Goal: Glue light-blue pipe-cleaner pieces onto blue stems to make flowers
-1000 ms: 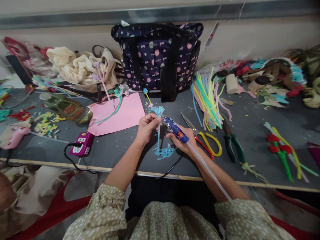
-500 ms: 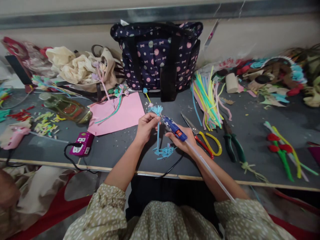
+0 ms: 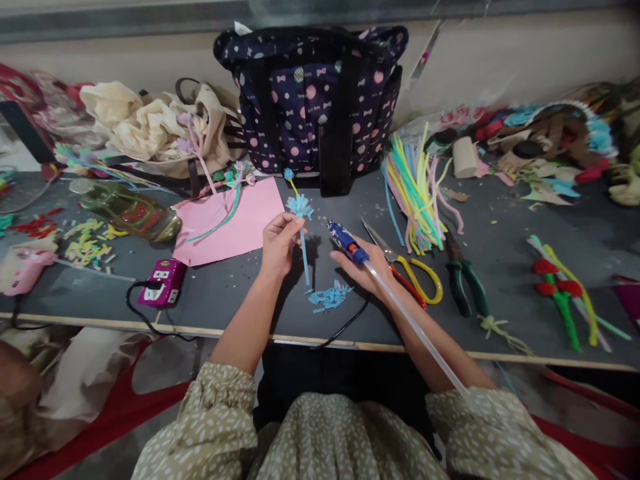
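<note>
Between the thumb and fingers of my left hand is the stem of a blue pipe-cleaner flower; its fluffy head points up and the stem hangs down. My right hand is closed around a blue hot glue gun, its nozzle aimed up and left, apart from the flower. A long clear glue stick sticks out of the gun's back over my forearm. Below the flower lies a small heap of cut blue pieces on the dark table.
Scissors and green-handled pliers lie to the right, below a bundle of pipe cleaners. A pink sheet, a bottle and a purple power socket are left. A patterned bag stands behind.
My left hand has moved left with the flower, away from the glue gun's nozzle. The right hand has stayed nearly in place with the gun. The view has shifted slightly.
</note>
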Demonstrator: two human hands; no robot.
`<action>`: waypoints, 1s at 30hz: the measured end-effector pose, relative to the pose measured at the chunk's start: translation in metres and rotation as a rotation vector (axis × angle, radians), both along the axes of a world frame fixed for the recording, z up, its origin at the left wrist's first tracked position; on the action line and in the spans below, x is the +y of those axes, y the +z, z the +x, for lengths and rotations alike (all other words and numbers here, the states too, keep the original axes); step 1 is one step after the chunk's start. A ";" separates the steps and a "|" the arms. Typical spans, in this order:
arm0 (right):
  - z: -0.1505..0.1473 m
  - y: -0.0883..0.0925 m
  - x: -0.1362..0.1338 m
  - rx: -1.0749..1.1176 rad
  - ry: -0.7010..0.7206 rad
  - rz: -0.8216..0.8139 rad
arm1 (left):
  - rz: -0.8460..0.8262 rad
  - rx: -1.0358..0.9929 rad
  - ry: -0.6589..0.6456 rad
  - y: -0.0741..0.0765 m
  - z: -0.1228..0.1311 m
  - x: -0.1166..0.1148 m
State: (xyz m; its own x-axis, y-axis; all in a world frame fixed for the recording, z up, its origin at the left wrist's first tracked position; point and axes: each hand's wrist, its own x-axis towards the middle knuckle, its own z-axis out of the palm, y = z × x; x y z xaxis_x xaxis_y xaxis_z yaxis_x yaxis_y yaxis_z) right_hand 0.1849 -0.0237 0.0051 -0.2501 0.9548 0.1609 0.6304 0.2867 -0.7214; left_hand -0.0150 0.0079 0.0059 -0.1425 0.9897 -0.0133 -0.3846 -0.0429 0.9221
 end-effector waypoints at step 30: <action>-0.003 0.002 0.001 -0.391 0.228 -0.195 | 0.006 -0.073 0.132 -0.006 -0.006 0.009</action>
State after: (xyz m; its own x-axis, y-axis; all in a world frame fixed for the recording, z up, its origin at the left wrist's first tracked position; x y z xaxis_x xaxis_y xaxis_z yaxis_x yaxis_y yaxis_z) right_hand 0.1822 -0.0225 0.0069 -0.4622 0.8717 -0.1631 0.8017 0.3321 -0.4970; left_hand -0.0212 0.0168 0.0000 -0.2701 0.9626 -0.0227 -0.4409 -0.1027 0.8916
